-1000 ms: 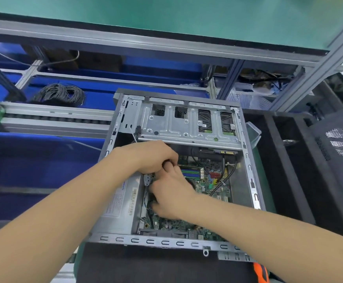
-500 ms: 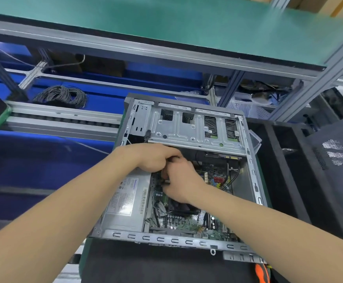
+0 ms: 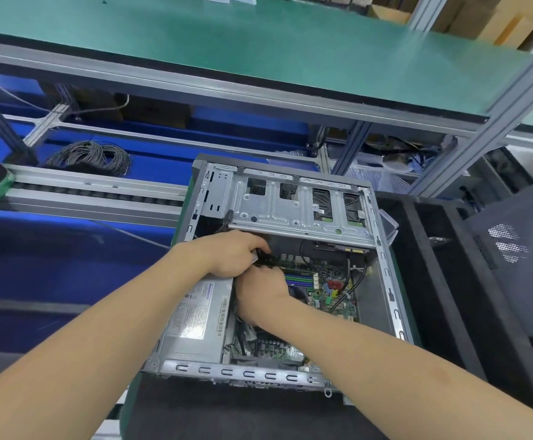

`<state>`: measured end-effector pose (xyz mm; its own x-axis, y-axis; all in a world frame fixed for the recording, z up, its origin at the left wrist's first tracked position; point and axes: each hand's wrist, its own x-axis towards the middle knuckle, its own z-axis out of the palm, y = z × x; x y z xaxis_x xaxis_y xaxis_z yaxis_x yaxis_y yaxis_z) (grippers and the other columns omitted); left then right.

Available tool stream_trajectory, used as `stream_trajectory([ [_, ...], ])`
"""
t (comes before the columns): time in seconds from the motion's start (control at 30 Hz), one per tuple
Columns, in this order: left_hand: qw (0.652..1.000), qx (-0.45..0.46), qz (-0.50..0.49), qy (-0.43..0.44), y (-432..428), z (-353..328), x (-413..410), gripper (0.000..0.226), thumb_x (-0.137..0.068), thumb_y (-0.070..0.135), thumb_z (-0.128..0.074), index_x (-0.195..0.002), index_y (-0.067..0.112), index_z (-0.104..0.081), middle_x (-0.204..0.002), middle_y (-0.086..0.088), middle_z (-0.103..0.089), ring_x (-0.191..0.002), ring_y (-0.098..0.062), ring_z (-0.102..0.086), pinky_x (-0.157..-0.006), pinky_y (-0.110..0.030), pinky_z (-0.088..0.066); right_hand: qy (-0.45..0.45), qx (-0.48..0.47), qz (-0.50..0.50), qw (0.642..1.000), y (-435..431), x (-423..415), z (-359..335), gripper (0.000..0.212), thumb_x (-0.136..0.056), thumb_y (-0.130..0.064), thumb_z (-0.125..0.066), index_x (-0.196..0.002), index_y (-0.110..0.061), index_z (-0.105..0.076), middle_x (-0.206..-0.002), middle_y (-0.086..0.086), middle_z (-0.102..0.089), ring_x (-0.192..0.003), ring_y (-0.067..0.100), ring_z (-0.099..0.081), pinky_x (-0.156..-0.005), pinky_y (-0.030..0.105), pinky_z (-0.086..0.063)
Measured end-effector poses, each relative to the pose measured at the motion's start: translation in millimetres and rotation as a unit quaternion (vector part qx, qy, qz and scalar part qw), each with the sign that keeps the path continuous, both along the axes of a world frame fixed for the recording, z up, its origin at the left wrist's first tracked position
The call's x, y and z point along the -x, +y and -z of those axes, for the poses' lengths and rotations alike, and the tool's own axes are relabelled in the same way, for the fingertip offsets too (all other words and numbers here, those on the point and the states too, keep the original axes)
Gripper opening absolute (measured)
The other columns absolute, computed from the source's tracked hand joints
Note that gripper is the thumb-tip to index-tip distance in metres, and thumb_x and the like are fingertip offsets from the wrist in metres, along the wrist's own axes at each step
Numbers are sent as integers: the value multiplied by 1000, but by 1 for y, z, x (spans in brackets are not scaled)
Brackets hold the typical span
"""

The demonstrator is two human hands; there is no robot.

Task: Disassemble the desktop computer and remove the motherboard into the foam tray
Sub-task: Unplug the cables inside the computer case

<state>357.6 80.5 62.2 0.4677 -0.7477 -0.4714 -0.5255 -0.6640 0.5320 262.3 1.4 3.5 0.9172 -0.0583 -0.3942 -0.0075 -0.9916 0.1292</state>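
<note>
Green shelf behind; motherboard beneath right hand.

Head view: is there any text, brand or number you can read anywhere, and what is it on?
No text is legible.
Label on the power supply: a blue brand word and rows of small print, all too blurred.
Barcode strip beside it: digits too small.
Motherboard: markings too small.

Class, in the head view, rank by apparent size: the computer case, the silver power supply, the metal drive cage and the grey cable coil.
1. computer case
2. metal drive cage
3. silver power supply, partly covered
4. grey cable coil, farther away, so true size unsure
</note>
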Motion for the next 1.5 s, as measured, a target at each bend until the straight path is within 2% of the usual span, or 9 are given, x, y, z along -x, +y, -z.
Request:
stream_trajectory([
  [0.17, 1000, 19, -22, 2, 1, 5, 1, 52, -99, 7, -43, -143, 32, -56, -152, 1, -53, -134, -19, -51, -108, -31, -41, 3, -12, 30, 999, -3, 0, 5, 45, -94, -28, -61, -136, -12, -56, -136, 13, -56, -126, 32, -52, -100, 45, -43],
  [0.37, 999, 34, -24, -4, 1, 6, 1, 55, -97, 3, -40, -140, 31, -60, -150, 5, -54, -134, -16, -50, -109, -29, -39, -29, -38, 41, 998, -5, 2, 6, 42, -94, -31, -60, -131, -11, -59, -130, 12, -61, -126, 31, -50, -107, 46, -41],
  [0.53, 999, 42, -22, -12, 0, 7, 1, 53, -98, 3, -40, -139, 29, -61, -149, 5, -55, -133, -16, -50, -103, -24, -37, -42, -61, 37, 997, -8, 4, 2, 40, -96, -37, -56, -127, -11, -61, -125, 12, -63, -123, 30, -52, -105, 45, -43],
  [0.63, 999, 45, -24, -8, 0, 8, 1, 51, -99, 4, -42, -139, 28, -62, -149, 5, -55, -133, -16, -51, -105, -25, -38, -43, -75, 51, 995, -7, 4, 0, 40, -96, -35, -58, -128, -11, -60, -126, 11, -62, -124, 31, -53, -107, 46, -41],
  [0.77, 998, 47, -28, -6, 0, 9, 0, 48, -100, 6, -43, -138, 28, -62, -148, 5, -56, -132, -15, -51, -102, -22, -36, -57, -85, 56, 993, -7, 6, -1, 39, -96, -36, -58, -125, -10, -60, -123, 11, -63, -119, 30, -55, -101, 44, -44],
  [1.07, 999, 47, -26, -9, 0, 12, -1, 44, -102, 10, -44, -137, 30, -63, -148, 5, -56, -131, -16, -52, -101, -24, -37, -52, -87, 54, 993, -7, 6, -2, 39, -97, -36, -56, -125, -10, -60, -124, 11, -63, -119, 30, -57, -105, 44, -42],
  [1.27, 999, 43, -21, -9, 0, 12, -2, 42, -103, 12, -45, -137, 30, -63, -148, 5, -55, -133, -16, -50, -110, -29, -38, -72, -109, 71, 989, -9, 8, -3, 32, -95, -32, -58, -119, -10, -62, -119, 11, -65, -114, 31, -60, -100, 43, -43],
  [1.4, 999, 46, -28, -10, 0, 13, -1, 44, -103, 10, -43, -137, 29, -63, -147, 5, -56, -131, -14, -52, -100, -22, -36, -75, -115, 77, 988, -8, 7, -1, 30, -95, -32, -58, -117, -11, -62, -116, 9, -66, -113, 30, -60, -104, 43, -41],
  [1.5, 998, 47, -31, -8, 0, 14, -1, 43, -103, 11, -43, -137, 30, -64, -147, 6, -56, -132, -14, -51, -100, -22, -36, -78, -122, 85, 986, -6, 9, 1, 28, -96, -33, -57, -115, -13, -62, -115, 7, -67, -110, 30, -63, -105, 44, -41],
])
